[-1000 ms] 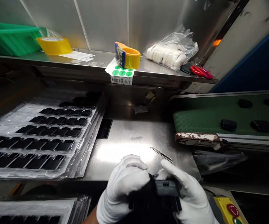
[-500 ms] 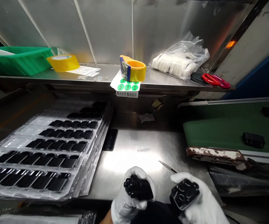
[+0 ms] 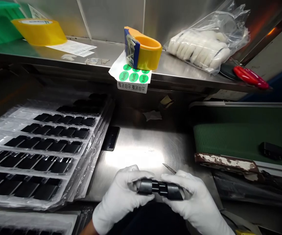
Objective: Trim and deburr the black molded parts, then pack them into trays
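Your left hand [image 3: 125, 197] and right hand [image 3: 193, 199] wear plain white, your two pieces [image 3: 145, 187] are black — your tabletop [image 3: 141, 140] silver-grey. Your conveyor belt [image 3: 229, 140] is green, your sticker sheet [image 3: 134, 77] white with green dots.

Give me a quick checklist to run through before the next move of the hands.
1. Gloves on: ok; left hand and right hand both wear white ones.
2. Grip: ok; the left holds one black piece, the right a second black piece.
3. Pieces touching: cannot tell; they sit end to end between the hands.
4. Blade clear of fingers: not ok; the slim blade runs up to the right hand.
5. Top tray full: not ok; some pockets are bare.
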{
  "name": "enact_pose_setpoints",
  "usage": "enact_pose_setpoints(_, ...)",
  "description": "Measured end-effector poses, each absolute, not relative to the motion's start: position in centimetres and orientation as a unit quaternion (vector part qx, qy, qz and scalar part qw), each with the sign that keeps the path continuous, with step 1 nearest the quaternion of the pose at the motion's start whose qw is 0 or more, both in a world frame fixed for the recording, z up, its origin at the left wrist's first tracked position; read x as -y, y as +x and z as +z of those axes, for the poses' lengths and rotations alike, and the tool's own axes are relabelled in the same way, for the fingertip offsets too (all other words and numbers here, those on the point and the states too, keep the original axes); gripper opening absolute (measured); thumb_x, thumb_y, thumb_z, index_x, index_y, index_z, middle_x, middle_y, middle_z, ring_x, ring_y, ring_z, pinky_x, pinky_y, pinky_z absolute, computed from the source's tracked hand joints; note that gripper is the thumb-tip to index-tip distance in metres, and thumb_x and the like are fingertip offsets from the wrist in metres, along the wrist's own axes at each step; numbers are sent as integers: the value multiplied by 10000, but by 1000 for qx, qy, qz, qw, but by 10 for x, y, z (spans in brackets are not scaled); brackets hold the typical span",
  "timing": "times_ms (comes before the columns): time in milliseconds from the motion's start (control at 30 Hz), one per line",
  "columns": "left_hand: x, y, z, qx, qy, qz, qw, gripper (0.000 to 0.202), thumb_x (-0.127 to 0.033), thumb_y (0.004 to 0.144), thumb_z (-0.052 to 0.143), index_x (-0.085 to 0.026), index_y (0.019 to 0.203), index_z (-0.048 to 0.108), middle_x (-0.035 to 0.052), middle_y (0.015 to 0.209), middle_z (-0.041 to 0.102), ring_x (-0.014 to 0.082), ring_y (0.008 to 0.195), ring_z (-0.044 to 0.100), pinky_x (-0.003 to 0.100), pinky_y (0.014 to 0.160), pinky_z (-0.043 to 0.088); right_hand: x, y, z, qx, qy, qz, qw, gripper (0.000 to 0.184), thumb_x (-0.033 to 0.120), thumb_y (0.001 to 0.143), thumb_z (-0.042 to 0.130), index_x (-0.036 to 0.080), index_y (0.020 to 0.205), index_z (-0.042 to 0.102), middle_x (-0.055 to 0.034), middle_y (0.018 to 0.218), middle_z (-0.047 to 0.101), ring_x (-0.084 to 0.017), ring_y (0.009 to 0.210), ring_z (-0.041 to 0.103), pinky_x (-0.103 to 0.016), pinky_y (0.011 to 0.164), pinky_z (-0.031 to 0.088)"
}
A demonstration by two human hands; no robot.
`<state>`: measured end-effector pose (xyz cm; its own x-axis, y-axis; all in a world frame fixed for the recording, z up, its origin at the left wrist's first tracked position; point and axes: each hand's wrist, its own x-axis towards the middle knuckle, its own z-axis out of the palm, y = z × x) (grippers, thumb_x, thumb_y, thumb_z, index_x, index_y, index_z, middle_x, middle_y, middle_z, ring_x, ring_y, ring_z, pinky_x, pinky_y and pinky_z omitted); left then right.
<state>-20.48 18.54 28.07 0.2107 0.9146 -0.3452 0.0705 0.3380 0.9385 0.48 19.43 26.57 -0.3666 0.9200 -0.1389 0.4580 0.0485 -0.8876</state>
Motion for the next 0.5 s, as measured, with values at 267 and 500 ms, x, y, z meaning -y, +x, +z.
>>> enact_pose_setpoints(267,-189,-202,280,-425,531,395,618,172,-54,755,705,-164,641,636,-55,563,457,96,576,396,221,589,412,-193,6,263,650,-494,508,274,326,190,732,751,278,1045,727,27,702,526,-133,618,557,-253,562,491)
enact_pose_setpoints(500,-182,-199,276,-421,586,401,565,75,-104,761,706,-174,737,695,-52,579,457,91,545,398,244,585,422,-187,6,269,637,-470,505,345,415,75,709,700,319,1045,728,37,688,559,-120,590,553,-236,542,485)
